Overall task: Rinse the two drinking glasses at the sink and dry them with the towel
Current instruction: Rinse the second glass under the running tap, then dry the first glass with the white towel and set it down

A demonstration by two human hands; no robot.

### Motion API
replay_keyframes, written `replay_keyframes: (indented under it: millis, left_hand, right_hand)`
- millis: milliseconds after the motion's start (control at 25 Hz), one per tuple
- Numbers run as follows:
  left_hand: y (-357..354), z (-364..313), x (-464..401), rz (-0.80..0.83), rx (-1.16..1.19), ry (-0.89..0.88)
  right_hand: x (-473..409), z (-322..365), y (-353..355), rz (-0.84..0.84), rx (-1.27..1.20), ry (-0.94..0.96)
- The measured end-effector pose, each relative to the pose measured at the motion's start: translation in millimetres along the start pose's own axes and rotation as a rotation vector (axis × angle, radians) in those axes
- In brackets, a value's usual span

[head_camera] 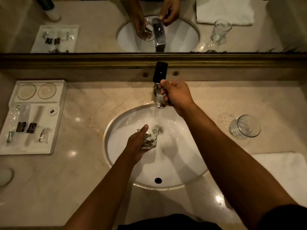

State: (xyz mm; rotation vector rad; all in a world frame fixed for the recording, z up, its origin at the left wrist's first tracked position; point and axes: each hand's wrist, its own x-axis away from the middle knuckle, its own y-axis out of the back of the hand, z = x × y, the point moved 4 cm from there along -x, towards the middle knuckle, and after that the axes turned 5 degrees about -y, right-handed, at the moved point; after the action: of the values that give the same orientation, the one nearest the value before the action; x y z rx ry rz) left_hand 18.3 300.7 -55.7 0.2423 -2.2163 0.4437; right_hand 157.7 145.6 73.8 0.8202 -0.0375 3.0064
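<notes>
My left hand [136,144] grips a clear drinking glass [150,138] inside the white oval sink [116,163], just left of the running water stream [159,117]. My right hand [176,95] is curled round the chrome faucet [160,75] at its lever. The second drinking glass [245,127] stands upright on the marble counter to the right of the sink. A folded white towel [282,166] lies on the counter at the right, nearer to me than that glass.
A white amenity tray [54,146] with small packets and two round coasters sits on the counter at left. The mirror [99,30] behind the faucet reflects the whole scene. A pale round object [5,177] sits at the far left edge.
</notes>
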Motion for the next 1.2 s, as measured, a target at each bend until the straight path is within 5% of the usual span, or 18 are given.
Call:
replay_keyframes:
  millis: [440,720,880,1000,1200]
  left_hand:
    - [-3.6,-21.0,22.2,-0.003,0.068,-0.026]
    - [-29.4,-28.7,42.3,0.057,0.063,-0.123]
    - [-52.1,-21.1,63.3,0.178,0.009,-0.107]
    - [-61.9,-17.2,79.8,0.205,-0.254,-0.138]
    - [-76.8,-31.3,105.5,0.176,-0.741,-0.583]
  right_hand:
    - [17.8,-17.6,2.1,-0.154,0.267,0.009]
    - [95.3,-101.5,7.0,-0.002,0.303,-0.125]
    - [115.6,-107.0,25.4,0.004,0.444,0.038]
    - [129.1,-107.9,46.7,-0.100,0.419,0.111]
    - [150.3,-124.4,85.5,-0.087,0.421,0.083]
